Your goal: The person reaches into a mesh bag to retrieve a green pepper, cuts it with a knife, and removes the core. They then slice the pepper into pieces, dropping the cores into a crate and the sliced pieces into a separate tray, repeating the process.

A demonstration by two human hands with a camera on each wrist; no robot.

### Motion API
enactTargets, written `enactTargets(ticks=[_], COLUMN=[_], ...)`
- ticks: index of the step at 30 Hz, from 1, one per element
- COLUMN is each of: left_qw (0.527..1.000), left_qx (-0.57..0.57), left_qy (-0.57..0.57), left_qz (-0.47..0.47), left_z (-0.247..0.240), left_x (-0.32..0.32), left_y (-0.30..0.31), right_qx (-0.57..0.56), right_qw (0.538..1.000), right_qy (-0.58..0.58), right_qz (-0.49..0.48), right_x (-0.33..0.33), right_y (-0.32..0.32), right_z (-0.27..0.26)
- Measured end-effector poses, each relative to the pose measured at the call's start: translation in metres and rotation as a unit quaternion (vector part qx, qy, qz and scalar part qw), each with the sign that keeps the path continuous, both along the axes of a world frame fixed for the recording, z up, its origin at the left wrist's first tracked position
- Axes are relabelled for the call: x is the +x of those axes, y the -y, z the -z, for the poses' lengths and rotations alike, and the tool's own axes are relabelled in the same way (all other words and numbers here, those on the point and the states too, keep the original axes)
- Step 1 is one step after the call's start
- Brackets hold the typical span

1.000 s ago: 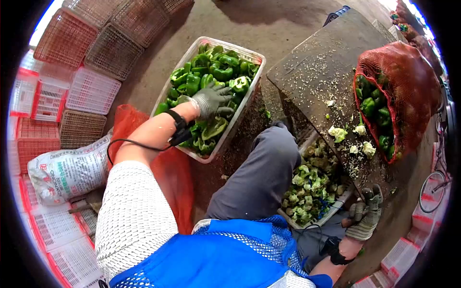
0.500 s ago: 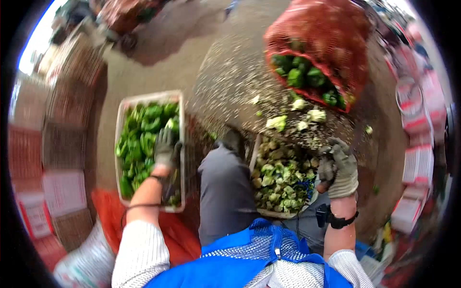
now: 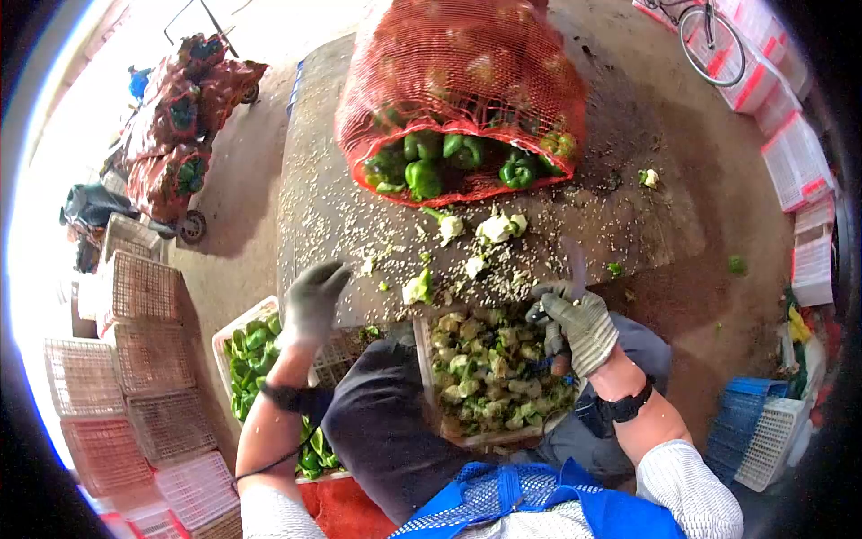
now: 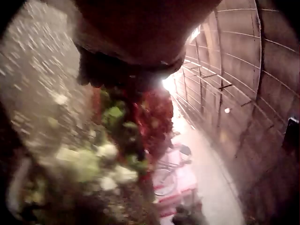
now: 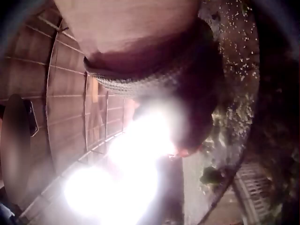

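Observation:
My gloved left hand (image 3: 316,301) is above the near left edge of the board, its fingers relaxed and pointing right, holding nothing. My gloved right hand (image 3: 579,332) grips a knife, its thin blade (image 3: 576,260) pointing up past the fingers. In front of the hands, a red mesh sack (image 3: 467,67) lies on its side with whole green peppers (image 3: 424,180) showing in its mouth. Cut pepper cores (image 3: 496,228) and scattered seeds lie on the board (image 3: 314,207). Both wrist views are blurred or glaring; the left one shows the cores (image 4: 84,164) and the sack (image 4: 157,124).
Left of my knee stands a crate of cut green peppers (image 3: 254,346), partly behind my left arm. Between my legs is a crate of discarded cores (image 3: 489,373). Stacked crates (image 3: 148,337) line the left; a loaded cart (image 3: 184,135) stands farther back. A blue crate (image 3: 745,418) is at right.
My left hand has left the cut peppers in the crate and moved up and over to the board. The right hand stays near the core crate. The head view has turned toward the sack.

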State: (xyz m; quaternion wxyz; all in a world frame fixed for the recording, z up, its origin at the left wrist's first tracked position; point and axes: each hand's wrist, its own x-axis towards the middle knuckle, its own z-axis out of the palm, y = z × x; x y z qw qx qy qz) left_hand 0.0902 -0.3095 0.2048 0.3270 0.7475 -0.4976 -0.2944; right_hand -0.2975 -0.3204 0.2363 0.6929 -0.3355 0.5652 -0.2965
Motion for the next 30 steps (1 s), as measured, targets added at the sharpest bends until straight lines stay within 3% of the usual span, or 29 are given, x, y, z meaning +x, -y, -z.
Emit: enactTargets(ticks=[2,5,7,8,11,13,14,17,19,23,25,27,28,29,30], left_qw=[0.989,0.983,0.956,0.959,0.943,0.94,0.94,0.942,0.949,0.94,0.881,0.814,0.814,0.809,0.802], left_qx=[0.002,0.029,0.122,0.156,0.219,0.206,0.198,0.19,0.202,0.211,0.048,0.05,0.039,0.027,0.038], left_qy=[-0.144,-0.002,-0.153,-0.083,0.101,0.153,0.168,0.173,0.119,-0.214,-0.392,-0.551,-0.566,-0.582,-0.589], left_qz=[0.029,0.183,0.217,0.223,0.23,0.225,0.221,0.214,0.209,0.161,0.26,0.178,0.128,0.078,0.093], left_z=[0.01,0.002,0.057,0.066,0.085,0.081,0.079,0.071,0.061,0.008,0.021,-0.013,-0.025,-0.029,-0.025], left_x=[-0.046,-0.122,-0.125,-0.136,-0.156,-0.156,-0.153,-0.15,-0.154,-0.178,-0.168,-0.195,-0.216,-0.227,-0.226], left_y=[0.084,0.207,0.281,0.3,0.337,0.344,0.344,0.338,0.324,0.257,0.214,0.127,0.09,0.061,0.035], right_qx=[-0.064,-0.129,-0.118,-0.106,-0.236,-0.181,-0.16,-0.239,-0.204,-0.282,-0.299,-0.259,-0.186,-0.195,-0.148], right_qw=[0.998,0.99,0.989,0.986,0.955,0.962,0.961,0.956,0.961,0.939,0.938,0.953,0.969,0.964,0.97], right_qy=[0.027,-0.006,-0.047,-0.082,-0.128,-0.124,-0.137,-0.056,-0.087,-0.132,-0.102,-0.104,-0.116,-0.145,-0.156], right_qz=[0.009,-0.054,-0.079,-0.104,-0.127,-0.163,-0.179,-0.161,-0.166,-0.148,-0.141,-0.115,-0.118,-0.109,-0.115], right_x=[-0.003,-0.029,-0.048,-0.057,-0.076,-0.079,-0.078,-0.073,-0.067,-0.071,-0.071,-0.07,-0.065,-0.058,-0.055], right_y=[0.013,0.014,0.014,0.013,0.01,0.013,0.016,0.007,-0.004,0.002,0.0,-0.002,-0.005,-0.006,-0.001], right_z=[-0.001,-0.006,-0.011,-0.003,0.023,0.012,0.004,0.006,0.02,0.006,0.011,-0.003,0.006,0.016,-0.006])
